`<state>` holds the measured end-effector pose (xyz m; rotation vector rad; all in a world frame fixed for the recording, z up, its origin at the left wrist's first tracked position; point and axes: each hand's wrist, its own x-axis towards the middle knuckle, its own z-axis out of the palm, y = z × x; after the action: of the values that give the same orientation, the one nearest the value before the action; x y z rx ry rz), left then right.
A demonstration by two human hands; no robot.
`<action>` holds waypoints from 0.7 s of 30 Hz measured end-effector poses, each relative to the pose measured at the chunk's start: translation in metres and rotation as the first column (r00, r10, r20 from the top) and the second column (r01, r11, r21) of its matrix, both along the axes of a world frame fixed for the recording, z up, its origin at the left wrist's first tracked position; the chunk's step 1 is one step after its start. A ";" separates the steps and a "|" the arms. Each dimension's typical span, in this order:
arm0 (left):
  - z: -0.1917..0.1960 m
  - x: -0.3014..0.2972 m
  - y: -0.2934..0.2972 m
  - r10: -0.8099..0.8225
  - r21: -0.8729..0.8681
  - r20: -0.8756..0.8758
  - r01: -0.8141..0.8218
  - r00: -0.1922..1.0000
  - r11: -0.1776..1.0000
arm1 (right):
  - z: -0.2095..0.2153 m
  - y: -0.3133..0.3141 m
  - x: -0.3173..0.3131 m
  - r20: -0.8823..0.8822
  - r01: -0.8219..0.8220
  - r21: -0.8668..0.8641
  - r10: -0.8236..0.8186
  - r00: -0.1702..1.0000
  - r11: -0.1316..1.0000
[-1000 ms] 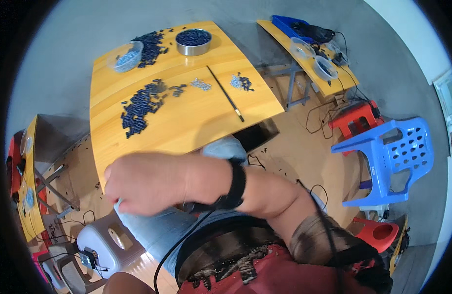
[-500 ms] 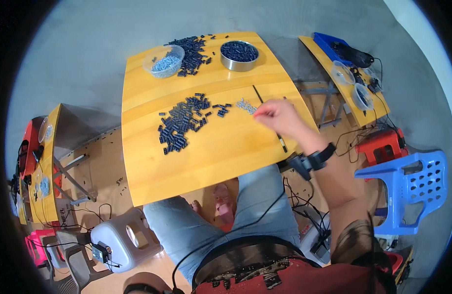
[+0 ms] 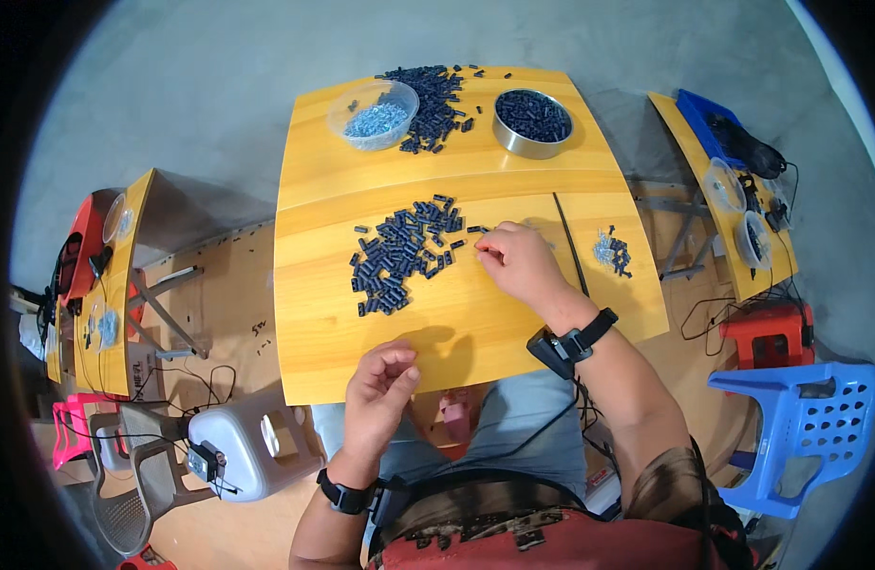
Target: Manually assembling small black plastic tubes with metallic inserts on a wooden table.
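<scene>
Hovering over the near edge of the yellow tabletop (image 3: 323, 351), the left hand (image 3: 380, 394) has its fingers curled loosely, and whether its grip holds anything cannot be told. A heap of small dark pieces (image 3: 399, 252) lies at the tabletop's middle. Just right of it, the right hand (image 3: 518, 261) rests with fingertips pinched at the heap's edge. A thin black rod (image 3: 570, 245) lies beyond, toward the right edge.

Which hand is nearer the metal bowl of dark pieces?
Right. The right hand rests mid-table below the metal bowl; the left hand is over the table's near edge, farther away.
</scene>
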<state>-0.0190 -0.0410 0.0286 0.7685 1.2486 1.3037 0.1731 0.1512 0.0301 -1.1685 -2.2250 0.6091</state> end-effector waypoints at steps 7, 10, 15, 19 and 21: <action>0.002 0.000 0.009 -0.018 -0.072 -0.028 0.016 0.999 0.997 | -0.008 0.001 -0.004 0.000 -0.009 0.124 0.010 1.000 0.992; -0.002 0.000 0.008 -0.005 -0.087 -0.057 0.000 0.998 0.996 | -0.009 -0.001 -0.004 0.003 -0.050 0.128 0.050 0.999 0.990; -0.004 0.000 0.009 -0.025 -0.094 -0.093 0.016 0.995 0.995 | -0.007 -0.008 0.003 -0.007 -0.062 0.075 0.062 0.998 0.995; -0.003 0.001 0.014 -0.029 -0.078 -0.114 0.020 0.993 0.997 | 0.002 -0.004 0.011 -0.054 -0.017 0.046 0.019 0.998 0.999; 0.001 0.002 0.017 -0.038 -0.112 -0.070 0.030 0.997 0.993 | 0.005 -0.002 0.012 -0.074 0.006 -0.007 -0.007 0.997 1.000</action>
<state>-0.0167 -0.0242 0.0295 0.7601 1.3486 1.1775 0.1850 0.1495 0.0352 -1.1381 -2.1579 0.6474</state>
